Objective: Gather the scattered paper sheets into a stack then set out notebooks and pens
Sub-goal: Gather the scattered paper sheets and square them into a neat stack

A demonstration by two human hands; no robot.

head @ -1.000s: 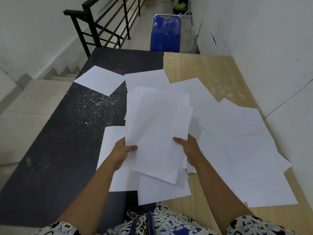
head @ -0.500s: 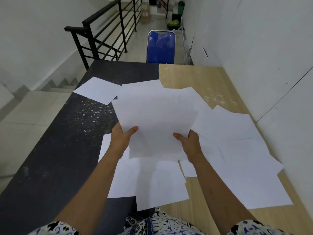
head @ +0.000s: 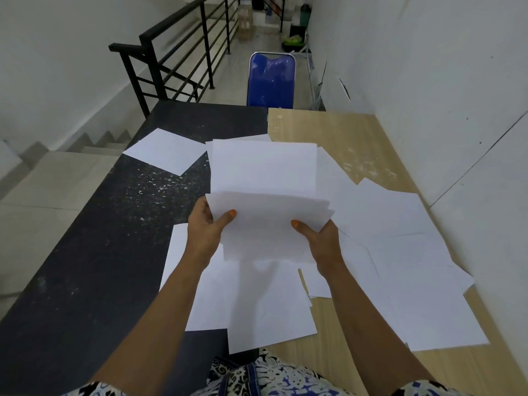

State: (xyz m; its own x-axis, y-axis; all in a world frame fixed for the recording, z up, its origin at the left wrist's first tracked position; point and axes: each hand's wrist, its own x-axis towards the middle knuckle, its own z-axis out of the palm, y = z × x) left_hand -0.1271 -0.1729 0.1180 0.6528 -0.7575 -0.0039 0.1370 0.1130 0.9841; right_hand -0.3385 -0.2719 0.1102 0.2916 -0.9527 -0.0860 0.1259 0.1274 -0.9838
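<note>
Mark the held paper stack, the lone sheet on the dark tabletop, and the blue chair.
held paper stack [head: 265,172], head view, upper middle.
lone sheet [head: 167,151], head view, centre.
blue chair [head: 271,81], head view, backrest.

Single head cam, wide-angle, looks fwd/down over table [head: 85,252] from near edge; close to hands.

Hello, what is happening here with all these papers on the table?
A person is collecting loose white paper sheets. The left hand and the right hand grip a held bundle of white sheets above the half-black, half-wooden table. Many sheets lie scattered, such as a single white sheet on the black side and overlapping sheets on the wooden side. No notebooks or pens are visible.
</note>
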